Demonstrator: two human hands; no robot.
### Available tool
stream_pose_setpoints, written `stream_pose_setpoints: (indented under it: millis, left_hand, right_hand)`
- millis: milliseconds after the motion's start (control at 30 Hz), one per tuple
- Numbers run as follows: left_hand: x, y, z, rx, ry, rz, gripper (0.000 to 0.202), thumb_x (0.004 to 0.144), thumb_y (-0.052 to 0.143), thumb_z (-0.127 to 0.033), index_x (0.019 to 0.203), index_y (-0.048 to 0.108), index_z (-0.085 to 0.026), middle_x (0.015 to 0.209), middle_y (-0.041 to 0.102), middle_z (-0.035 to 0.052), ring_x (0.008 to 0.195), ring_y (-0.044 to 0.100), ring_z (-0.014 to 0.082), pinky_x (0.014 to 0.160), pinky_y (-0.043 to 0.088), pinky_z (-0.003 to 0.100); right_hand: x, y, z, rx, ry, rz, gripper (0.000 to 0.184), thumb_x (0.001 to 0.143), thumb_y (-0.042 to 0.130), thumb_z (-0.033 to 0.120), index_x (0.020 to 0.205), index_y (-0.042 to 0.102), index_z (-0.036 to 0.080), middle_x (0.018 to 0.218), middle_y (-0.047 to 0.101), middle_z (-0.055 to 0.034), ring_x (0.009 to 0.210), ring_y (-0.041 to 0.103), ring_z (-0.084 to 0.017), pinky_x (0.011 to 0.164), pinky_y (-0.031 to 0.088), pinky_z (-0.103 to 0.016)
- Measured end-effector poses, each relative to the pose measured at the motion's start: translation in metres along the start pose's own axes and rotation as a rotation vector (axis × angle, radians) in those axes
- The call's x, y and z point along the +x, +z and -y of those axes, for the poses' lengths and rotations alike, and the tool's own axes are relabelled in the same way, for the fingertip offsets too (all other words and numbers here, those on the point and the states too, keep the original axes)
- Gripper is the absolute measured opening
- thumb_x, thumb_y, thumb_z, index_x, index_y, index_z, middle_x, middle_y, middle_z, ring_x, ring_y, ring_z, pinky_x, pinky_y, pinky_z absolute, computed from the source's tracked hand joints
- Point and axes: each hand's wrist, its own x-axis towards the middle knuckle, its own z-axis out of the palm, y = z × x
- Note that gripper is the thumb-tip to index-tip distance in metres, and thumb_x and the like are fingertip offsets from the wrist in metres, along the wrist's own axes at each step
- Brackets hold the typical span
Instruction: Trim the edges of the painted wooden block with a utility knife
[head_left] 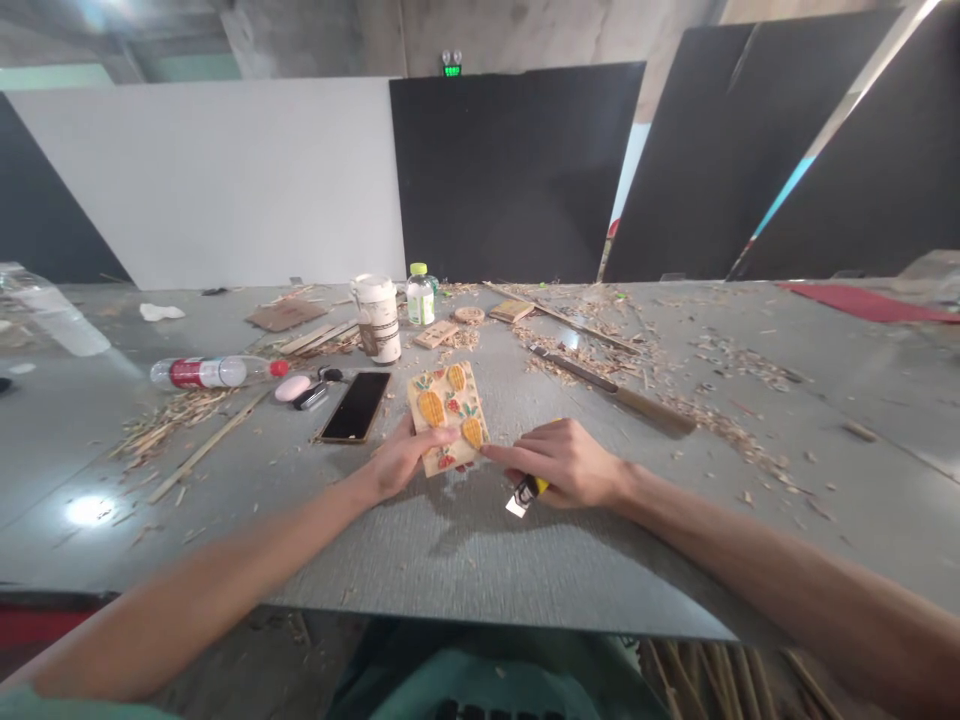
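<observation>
A small wooden board (448, 413) painted with yellow corn cobs and red berries lies at the middle of the grey table (465, 550). My left hand (403, 457) grips its lower left edge, thumb on top. My right hand (564, 463) is closed around a yellow-handled utility knife (527, 494), whose blade end pokes out below the hand. The index finger of that hand stretches left and touches the board's lower right corner.
A black phone (355, 406), a pink object (292, 388) and a lying plastic bottle (217, 372) are to the left. A paper cup (377, 318) and a small green-capped bottle (420, 295) stand behind. A long knife (611, 388), bamboo strips and shavings litter the right.
</observation>
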Motion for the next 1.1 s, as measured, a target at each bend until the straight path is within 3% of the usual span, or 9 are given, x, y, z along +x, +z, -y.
stream_pose_setpoints:
  millis: [100,167,233,300,400,500,900,1100]
  left_hand:
    - [0.0,-0.002,0.002,0.082,0.03,0.022,0.048,0.085,0.085,-0.046,0.123,0.076,-0.019,0.109,0.083,0.0142,0.091,0.08,0.0305,0.075,0.067,0.04]
    - [0.001,-0.003,0.003,0.151,0.047,0.035,0.047,0.086,0.084,-0.048,0.122,0.076,-0.019,0.114,0.083,0.0152,0.099,0.08,0.0328,0.082,0.067,0.042]
    - [0.001,-0.004,0.003,0.232,0.066,0.044,0.046,0.086,0.085,-0.046,0.12,0.077,-0.017,0.117,0.083,0.0151,0.106,0.079,0.0342,0.09,0.066,0.044]
    - [0.0,-0.004,0.003,0.31,0.089,0.052,0.042,0.086,0.085,-0.044,0.118,0.078,-0.018,0.119,0.083,0.0139,0.112,0.078,0.0345,0.099,0.063,0.047]
    - [0.0,-0.003,0.003,0.393,0.123,0.06,0.039,0.088,0.081,-0.043,0.119,0.078,-0.018,0.123,0.083,0.0126,0.117,0.076,0.0345,0.107,0.06,0.049]
    - [-0.001,-0.002,0.002,0.456,0.156,0.073,0.04,0.089,0.078,-0.044,0.12,0.078,-0.018,0.124,0.082,0.0133,0.118,0.076,0.0347,0.109,0.059,0.051]
    - [0.002,-0.005,0.005,0.632,0.203,0.113,0.032,0.096,0.069,-0.039,0.117,0.08,-0.018,0.107,0.083,0.0105,0.1,0.077,0.0292,0.088,0.063,0.04]
    - [0.002,-0.002,0.001,0.635,0.205,0.135,0.031,0.094,0.071,-0.038,0.116,0.08,-0.018,0.115,0.083,0.0111,0.105,0.076,0.0303,0.097,0.061,0.044]
  right_hand:
    - [0.001,-0.002,0.001,0.025,0.065,0.019,0.032,0.104,0.051,0.02,0.133,0.064,0.02,0.083,0.071,0.0001,0.064,0.056,-0.014,0.062,0.037,-0.032]
    - [0.003,-0.005,0.003,0.026,0.183,0.042,0.023,0.109,0.05,0.036,0.116,0.066,0.02,0.079,0.07,-0.0011,0.062,0.054,-0.014,0.061,0.035,-0.031]
    - [0.005,-0.008,0.004,0.002,0.315,0.054,0.039,0.111,0.048,0.055,0.106,0.063,0.019,0.074,0.067,-0.0018,0.059,0.051,-0.014,0.059,0.031,-0.03]
    - [0.007,-0.01,0.005,-0.035,0.421,0.055,0.05,0.113,0.042,0.063,0.106,0.062,0.019,0.073,0.065,-0.0026,0.057,0.048,-0.014,0.057,0.026,-0.031]
    - [0.01,-0.011,0.004,-0.076,0.548,0.081,0.054,0.117,0.029,0.06,0.105,0.063,0.02,0.073,0.065,-0.0035,0.055,0.044,-0.015,0.057,0.02,-0.032]
    - [0.014,-0.012,0.003,-0.096,0.607,0.125,0.054,0.117,0.028,0.058,0.104,0.064,0.021,0.076,0.066,-0.0041,0.056,0.043,-0.015,0.058,0.019,-0.032]
    - [0.018,-0.017,0.006,-0.138,0.622,0.198,0.061,0.118,0.024,0.059,0.104,0.068,0.019,0.089,0.069,-0.0068,0.064,0.045,-0.014,0.061,0.017,-0.034]
    - [0.017,-0.017,0.004,-0.151,0.602,0.211,0.068,0.118,0.02,0.063,0.105,0.07,0.019,0.089,0.069,-0.0071,0.064,0.044,-0.015,0.061,0.017,-0.035]
